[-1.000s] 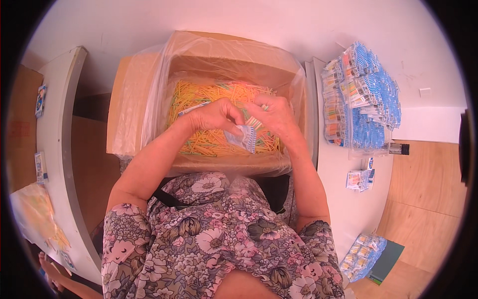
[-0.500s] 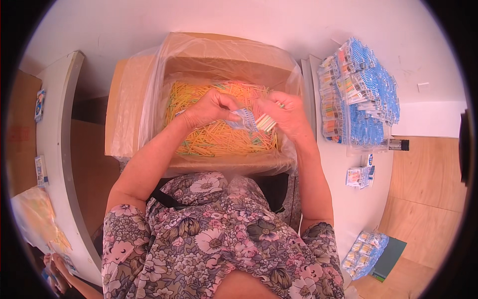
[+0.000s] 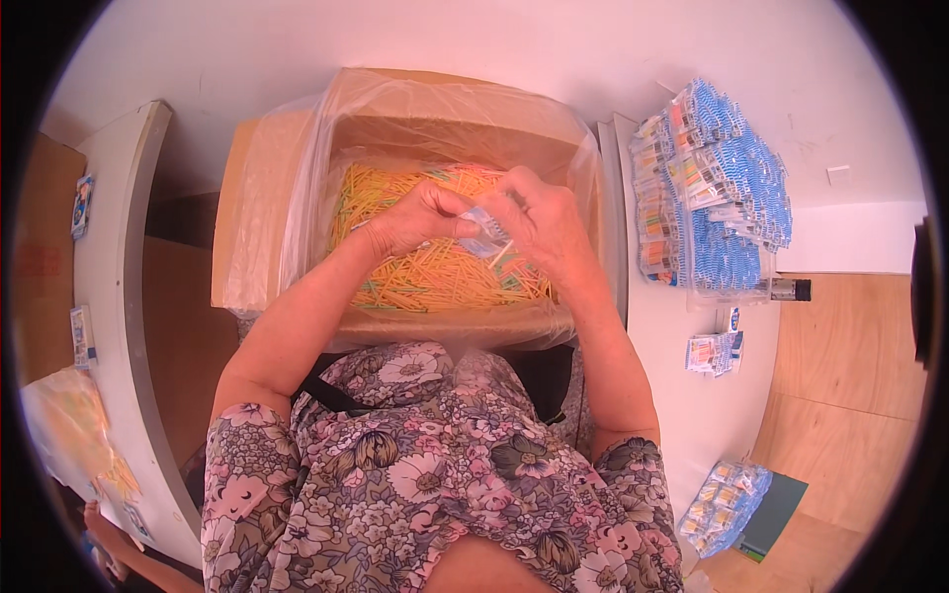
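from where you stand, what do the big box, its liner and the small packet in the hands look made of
Box: matte brown cardboard, by its plain, stiff-looking flaps. Liner: thin clear plastic with a slight sheen; it wrinkles and the cardboard shows through. Small packet: probably thin, slightly shiny plastic film, since it looks see-through and crinkled, but it is partly hidden.

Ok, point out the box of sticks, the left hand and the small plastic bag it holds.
Box of sticks [image 3: 233,212]: head view, on its left cardboard flap.
Left hand [image 3: 408,221]: head view, on the back.
Small plastic bag [image 3: 481,245]: head view, on its see-through part.
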A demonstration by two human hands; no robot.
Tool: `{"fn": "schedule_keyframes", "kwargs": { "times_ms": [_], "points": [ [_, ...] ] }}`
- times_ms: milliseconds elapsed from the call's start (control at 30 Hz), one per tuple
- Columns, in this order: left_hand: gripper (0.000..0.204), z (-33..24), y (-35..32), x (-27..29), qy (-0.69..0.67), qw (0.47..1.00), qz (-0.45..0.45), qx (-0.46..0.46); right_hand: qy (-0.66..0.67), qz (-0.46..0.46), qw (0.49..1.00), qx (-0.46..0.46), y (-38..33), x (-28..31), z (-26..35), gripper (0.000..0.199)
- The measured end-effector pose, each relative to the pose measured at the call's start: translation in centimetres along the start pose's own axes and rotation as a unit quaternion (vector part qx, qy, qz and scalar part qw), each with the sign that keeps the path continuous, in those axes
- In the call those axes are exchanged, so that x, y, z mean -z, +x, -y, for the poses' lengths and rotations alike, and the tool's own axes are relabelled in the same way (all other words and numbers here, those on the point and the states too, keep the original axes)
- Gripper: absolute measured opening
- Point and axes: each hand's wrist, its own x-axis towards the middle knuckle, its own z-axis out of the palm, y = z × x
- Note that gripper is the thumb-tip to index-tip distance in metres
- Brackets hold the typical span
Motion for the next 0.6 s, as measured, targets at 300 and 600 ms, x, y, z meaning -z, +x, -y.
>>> {"fn": "schedule_keyframes", "kwargs": {
  "times_ms": [300,600],
  "points": [
    [0.018,0.1,-0.2,0.0,-0.028,0.999,-0.008,0.023,0.12,-0.101,0.988,-0.003,-0.2,-1.1,-1.8,0.019],
    [0.018,-1.9,-0.2,1.4,-0.029,0.992,-0.06,-0.11,-0.022,0.165,0.983,-0.077,-1.4,-5.5,-8.1,0.021]
  ]
}}
